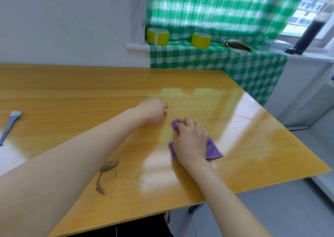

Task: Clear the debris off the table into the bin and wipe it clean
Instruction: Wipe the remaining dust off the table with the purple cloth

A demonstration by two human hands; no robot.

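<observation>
Beside the near left forearm [72, 164], a dark smear [106, 171] with loose specks lies on the tabletop [72, 92] close to its front edge, well apart from the purple cloth [214, 151] that the right hand [191, 139] grips bunched under curled fingers and presses to the wood. That forearm could drag through the smear and spread it, or a wipe could push specks over the edge to the floor [271, 209], since no bin or other container is in view. The left hand [153, 113] rests near the cloth, fingers tucked from sight, so I cannot tell its grip.
</observation>
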